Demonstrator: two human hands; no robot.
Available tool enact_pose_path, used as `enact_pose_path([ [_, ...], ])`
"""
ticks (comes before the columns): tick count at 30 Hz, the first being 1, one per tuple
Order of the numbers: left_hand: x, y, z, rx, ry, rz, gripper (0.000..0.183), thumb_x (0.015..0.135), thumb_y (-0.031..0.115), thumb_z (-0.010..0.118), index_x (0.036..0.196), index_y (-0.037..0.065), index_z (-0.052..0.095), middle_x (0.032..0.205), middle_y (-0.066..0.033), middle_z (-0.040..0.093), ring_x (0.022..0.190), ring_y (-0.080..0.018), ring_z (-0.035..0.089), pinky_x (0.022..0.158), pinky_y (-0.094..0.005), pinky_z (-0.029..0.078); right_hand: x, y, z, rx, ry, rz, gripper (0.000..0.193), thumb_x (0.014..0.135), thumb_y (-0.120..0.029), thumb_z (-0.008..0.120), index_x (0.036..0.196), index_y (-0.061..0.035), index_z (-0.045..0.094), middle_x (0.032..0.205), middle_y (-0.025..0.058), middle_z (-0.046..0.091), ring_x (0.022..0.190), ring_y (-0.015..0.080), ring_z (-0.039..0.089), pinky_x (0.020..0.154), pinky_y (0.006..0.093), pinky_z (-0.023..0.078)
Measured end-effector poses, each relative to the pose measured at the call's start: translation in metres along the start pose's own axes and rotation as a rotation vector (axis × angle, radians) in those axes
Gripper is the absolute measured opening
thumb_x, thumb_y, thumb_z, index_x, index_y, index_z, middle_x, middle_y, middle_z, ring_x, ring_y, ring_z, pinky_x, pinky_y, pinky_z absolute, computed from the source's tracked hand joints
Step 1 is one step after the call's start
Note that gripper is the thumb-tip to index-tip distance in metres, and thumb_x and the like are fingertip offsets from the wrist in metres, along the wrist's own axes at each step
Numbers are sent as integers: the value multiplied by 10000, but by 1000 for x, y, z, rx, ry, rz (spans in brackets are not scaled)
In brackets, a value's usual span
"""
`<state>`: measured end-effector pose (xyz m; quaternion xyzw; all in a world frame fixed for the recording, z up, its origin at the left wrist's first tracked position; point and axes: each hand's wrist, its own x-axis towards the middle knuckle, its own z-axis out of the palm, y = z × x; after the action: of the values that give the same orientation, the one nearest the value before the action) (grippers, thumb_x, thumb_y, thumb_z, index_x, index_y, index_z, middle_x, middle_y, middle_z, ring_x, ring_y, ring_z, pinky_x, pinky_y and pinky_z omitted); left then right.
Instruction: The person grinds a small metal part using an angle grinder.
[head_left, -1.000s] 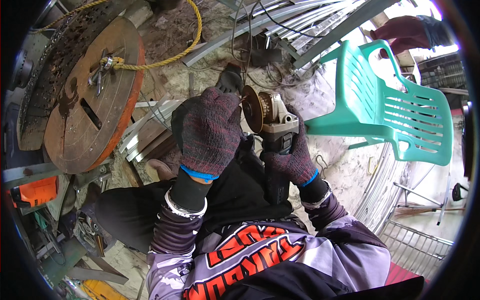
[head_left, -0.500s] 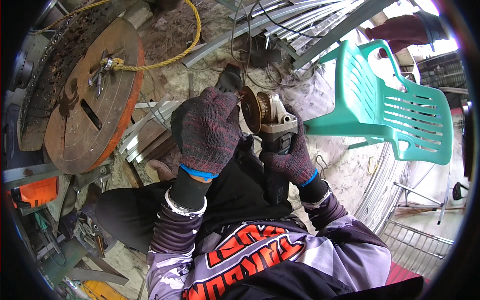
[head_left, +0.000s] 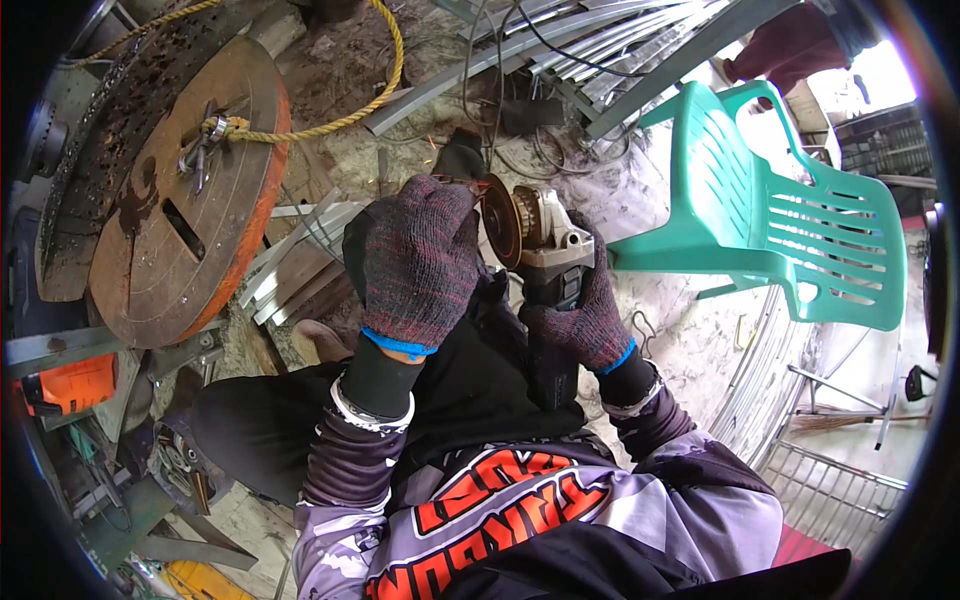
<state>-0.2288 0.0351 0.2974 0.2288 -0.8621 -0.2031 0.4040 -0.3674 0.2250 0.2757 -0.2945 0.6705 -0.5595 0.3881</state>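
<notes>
My right hand, in a dark knit glove with a blue cuff edge, is wrapped round the body of an angle grinder. Its thin brown disc stands nearly upright beside my left hand. That left hand, gloved the same way, is closed close to the disc's left edge; its fingers hide whatever it grips. A few orange sparks fly beyond its knuckles. Just past them lies a black shoe or similar dark object, partly hidden. Both forearms rest near my lap.
A big wooden cable-reel disc with a yellow rope tied to it leans at left. A green plastic chair stands at right. Metal profiles and cables lie ahead. A person's dark red clothing shows far right.
Orange sparks now show near the disc and past my left hand, where there were hardly any. My hands and the grinder have barely moved. The person at far right has shifted slightly.
</notes>
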Motion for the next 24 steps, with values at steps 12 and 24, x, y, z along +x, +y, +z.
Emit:
enact_pose_path([
  [12,5,3,-3,-49,-43,-17,170,867,-24,716,1032,18,705,974,-184,691,901,-416,698,779,-454,575,1,-3,1,-59,-3,-9,1217,672,-121,895,1644,-103,163,1430,180,549,1322,285,560,1117,418,464],
  [24,-3,-15,-37,-635,-104,-536,115,965,15,702,1078,-4,716,977,-53,719,806,-161,672,763,-308,534,-4,-10,5,60,133,32,1083,681,-5,812,1613,-91,268,1341,126,601,1159,208,630,974,353,546],
])
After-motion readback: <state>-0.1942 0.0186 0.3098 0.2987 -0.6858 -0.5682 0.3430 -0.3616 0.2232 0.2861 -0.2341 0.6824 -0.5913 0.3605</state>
